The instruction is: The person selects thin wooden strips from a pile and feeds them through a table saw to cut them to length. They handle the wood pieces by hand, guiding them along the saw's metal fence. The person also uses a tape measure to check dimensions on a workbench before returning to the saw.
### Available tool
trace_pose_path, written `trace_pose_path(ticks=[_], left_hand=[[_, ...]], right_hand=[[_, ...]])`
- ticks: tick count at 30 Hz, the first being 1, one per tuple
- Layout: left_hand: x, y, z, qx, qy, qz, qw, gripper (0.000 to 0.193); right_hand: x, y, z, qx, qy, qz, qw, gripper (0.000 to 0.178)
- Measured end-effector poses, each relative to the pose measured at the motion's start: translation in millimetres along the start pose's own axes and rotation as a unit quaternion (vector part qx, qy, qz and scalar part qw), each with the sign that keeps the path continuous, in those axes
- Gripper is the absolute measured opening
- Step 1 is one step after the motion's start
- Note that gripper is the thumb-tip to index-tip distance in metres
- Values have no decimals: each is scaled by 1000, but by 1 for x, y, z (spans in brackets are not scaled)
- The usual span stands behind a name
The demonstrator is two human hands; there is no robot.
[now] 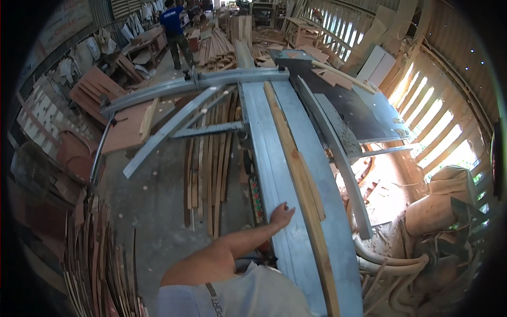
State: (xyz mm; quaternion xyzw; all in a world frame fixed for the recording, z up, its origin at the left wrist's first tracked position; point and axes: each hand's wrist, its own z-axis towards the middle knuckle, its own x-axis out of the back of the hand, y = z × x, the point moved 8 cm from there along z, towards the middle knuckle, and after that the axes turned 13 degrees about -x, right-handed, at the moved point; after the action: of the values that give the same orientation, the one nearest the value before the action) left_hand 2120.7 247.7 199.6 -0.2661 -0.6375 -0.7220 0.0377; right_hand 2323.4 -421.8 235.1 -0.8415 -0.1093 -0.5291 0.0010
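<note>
My left hand [282,215] reaches over the pale metal table of a sliding table saw [303,248]. Its fingers are loosely bent, with thumb and fingertip apart and nothing between them. Just right of it lies a long wooden strip [306,211], running from the near edge of the table to the far fence. Against the strip's right side rests a shorter, thinner piece of wood [312,185]. A gap shows between my fingers and the strip. My right hand is outside the picture.
A metal crosscut fence [198,82] spans the far end. Stacked wooden strips [211,164] lie on the floor left of the saw. Thin offcuts [100,259] stand near left. At right are a metal rail [338,153] and thick hoses [393,264]. A person in blue [173,24] stands far back.
</note>
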Motion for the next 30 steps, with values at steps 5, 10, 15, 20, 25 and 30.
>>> trace_pose_path(ticks=[5,10,15,20,25,30], left_hand=[[-37,39,17,-26,6,17,999,73],[-73,76,17,-23,-65,-96,993,66],[-85,58,14,16,47,-230,972,49],[-90,51,-7,91,30,-307,947,56],[-14,31,3,98,130,-286,944,51],[55,97,81,61,162,-286,942,45]], right_hand=[[-15,18,30,-15,40,38,998,36],[33,11,-19,12,21,16,1000,32],[91,-8,-21,65,24,-1,998,27],[91,-2,-13,83,30,11,996,29],[102,-35,-4,140,23,11,990,30],[125,-60,-24,142,48,33,988,32]])
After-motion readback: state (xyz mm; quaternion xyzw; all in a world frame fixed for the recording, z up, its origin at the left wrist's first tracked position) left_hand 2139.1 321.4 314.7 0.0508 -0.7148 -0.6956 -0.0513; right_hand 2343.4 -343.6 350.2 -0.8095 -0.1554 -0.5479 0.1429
